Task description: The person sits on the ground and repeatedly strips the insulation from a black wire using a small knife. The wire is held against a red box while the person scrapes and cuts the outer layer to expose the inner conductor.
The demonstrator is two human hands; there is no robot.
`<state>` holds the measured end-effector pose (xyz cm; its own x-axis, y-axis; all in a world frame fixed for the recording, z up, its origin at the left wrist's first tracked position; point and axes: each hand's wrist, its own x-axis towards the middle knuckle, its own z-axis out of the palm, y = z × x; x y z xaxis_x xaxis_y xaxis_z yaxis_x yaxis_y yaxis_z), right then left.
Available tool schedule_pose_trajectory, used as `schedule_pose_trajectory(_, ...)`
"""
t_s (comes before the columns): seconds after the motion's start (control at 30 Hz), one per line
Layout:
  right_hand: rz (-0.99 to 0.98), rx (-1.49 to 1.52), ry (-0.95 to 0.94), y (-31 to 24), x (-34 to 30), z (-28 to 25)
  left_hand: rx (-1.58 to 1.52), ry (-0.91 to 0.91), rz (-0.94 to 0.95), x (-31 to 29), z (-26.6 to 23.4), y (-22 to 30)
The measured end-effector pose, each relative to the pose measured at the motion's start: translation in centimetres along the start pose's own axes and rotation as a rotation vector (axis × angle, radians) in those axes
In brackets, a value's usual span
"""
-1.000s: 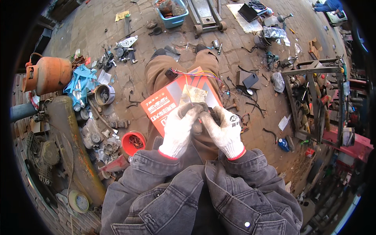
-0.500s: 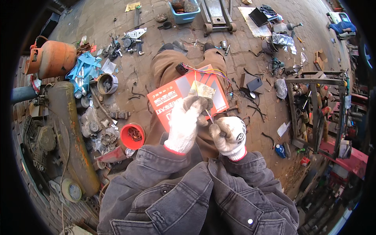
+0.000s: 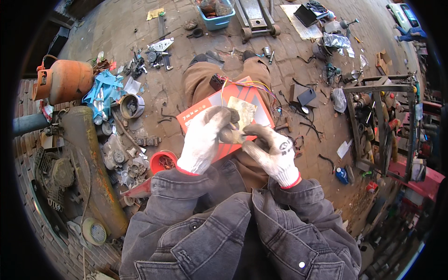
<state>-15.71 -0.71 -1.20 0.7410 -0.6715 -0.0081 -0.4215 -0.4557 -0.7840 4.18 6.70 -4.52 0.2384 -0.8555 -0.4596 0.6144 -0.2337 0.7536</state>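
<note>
Both my hands wear white knit gloves with grey-stained fingers. They meet over an orange and white cardboard box (image 3: 189,120) lying across my lap. My left hand (image 3: 207,135) is closed, its fingertips pinching a thin wire that runs down from a bundle of coloured wires (image 3: 249,84); the pinched end is mostly hidden. My right hand (image 3: 275,154) is close beside it, thumb and forefinger parted, with nothing visible between them. A stained yellowish square pad (image 3: 243,111) lies on the box beyond my fingers. A dark connector (image 3: 217,81) sits at the bundle's left end.
At left are an orange gas cylinder (image 3: 70,81), a rusty tank (image 3: 91,172) and a red bucket (image 3: 156,161). A floor jack (image 3: 254,18) and blue tub (image 3: 217,22) stand ahead. Cut wire pieces, a hammer (image 3: 282,126) and a metal frame rack (image 3: 378,93) are at right.
My right hand has opened from a closed grip, and its fingers have moved up toward my left fingertips. My left hand has shifted slightly left. The wire stretched between the hands no longer shows.
</note>
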Motion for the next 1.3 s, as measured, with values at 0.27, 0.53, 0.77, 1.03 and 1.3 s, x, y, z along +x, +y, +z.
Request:
schedule_pose_trajectory(0.27, 0.149, 0.115, -0.101, 0.5, 0.9, 1.0, 0.143, 0.029, 0.036, -0.8, -0.6, 0.5)
schedule_pose_trajectory(0.53, 0.272, 0.179, -0.114, 0.5, 1.3, 2.6, 0.395, 0.012, 0.007, -2.4, -1.2, 1.5)
schedule_pose_trajectory(0.77, 0.286, 0.010, -0.165, -0.2, 1.3, 1.8, 0.225, -0.040, 0.012, -3.2, -3.1, 0.7)
schedule_pose_trajectory(1.03, 0.020, -0.185, -0.019, -0.9, 1.1, 1.5, 0.431, -0.073, -0.262, -4.3, -3.9, 1.7)
schedule_pose_trajectory(1.3, 0.097, 0.016, 0.086, -0.8, 0.5, 2.0, -0.031, -0.062, -0.334, -5.4, -1.5, 1.6)
